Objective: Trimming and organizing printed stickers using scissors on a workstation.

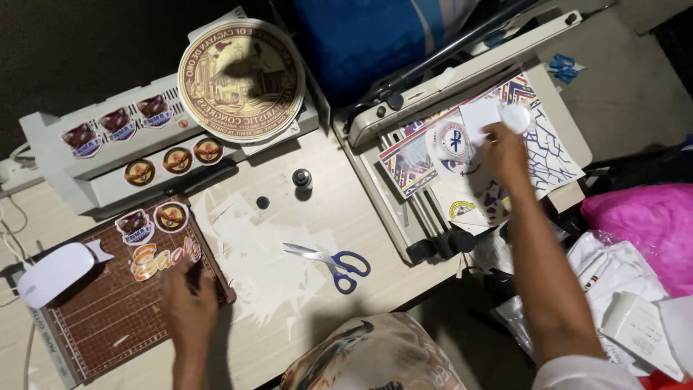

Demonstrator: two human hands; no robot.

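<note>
Sticker-cutting session by the look of it, somewhere in the middle of sorting cut pieces. Left hand (189, 303) lies flat on the brown cutting mat (108, 318), fingers spread and gripping nothing, right beside the orange lettering sticker (162, 260). Right hand (505, 152) reaches out over the printed sheets (556, 155) on the paper trimmer (469, 79), fingertips pinched on a small white round cutout (515, 118).

My guess is that the cutout has to come over to the mat with the other finished pieces, so the next move calls for a steady carry across the desk without creasing it.

Other stuff around: blue-handled scissors (339, 263) lying on a drift of white paper scraps (253, 260) mid-desk, a white mouse (54, 273) on the mat's corner, a big round gold seal print (242, 79) on top of the white machine (94, 177) with small stickers stuck along it. Scraps and scissors sit right in the path between both hands, and the scraps could easily hide a small piece.
</note>
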